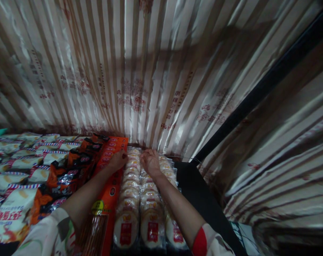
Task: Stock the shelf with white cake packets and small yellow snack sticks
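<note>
My left hand [118, 159] is at the far end of the first row of round packaged cakes [126, 227], over the edge of a long orange packet [108, 199]. Its fingers are curled in and look closed; what is in them, if anything, is hidden. To its right, my right hand [150, 163] is over the back of the middle row of cakes [152, 229], fingers bent together and closed. Whether a packet is in that hand I cannot make out. A third row of cakes [174, 233] runs partly under my right forearm. Clear wrappers with red labels cover the cakes.
Orange and black snack bags [64, 177] and white bags with striped tops [17, 204] fill the left side. A black surface [194, 188] lies right of the cakes. Behind hangs a striped curtain [140, 89], and a dark pole [246, 105] slants down on the right.
</note>
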